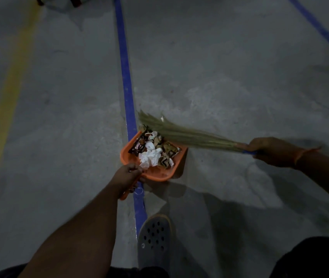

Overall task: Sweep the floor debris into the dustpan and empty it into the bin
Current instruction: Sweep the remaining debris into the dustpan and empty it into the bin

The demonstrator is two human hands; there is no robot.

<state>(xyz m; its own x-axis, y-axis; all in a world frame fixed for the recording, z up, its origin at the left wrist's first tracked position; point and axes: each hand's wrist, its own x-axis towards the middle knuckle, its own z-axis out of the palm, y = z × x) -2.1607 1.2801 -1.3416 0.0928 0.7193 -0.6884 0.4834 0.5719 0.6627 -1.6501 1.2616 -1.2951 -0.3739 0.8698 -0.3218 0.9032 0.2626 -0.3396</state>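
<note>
- Dim light everywhere; my arms read nearly black.
- Soft shadows spread on the floor below my right hand.
- Broom bristles blur slightly.
- Floor lines bow toward the edges.

Orange plastic dustpan sits low at the grey floor, its mouth facing away from the person and lying over a blue floor line, its handle running back toward the person. Debris fills the pan: crumpled white paper, dark shiny wrappers, brown leaf-like scraps, heaped toward the open edge. Grass broom lies nearly level from the right, its pale green bristle tips fanned over the pan's far edge, touching the heap; it has a blue handle end.
</note>
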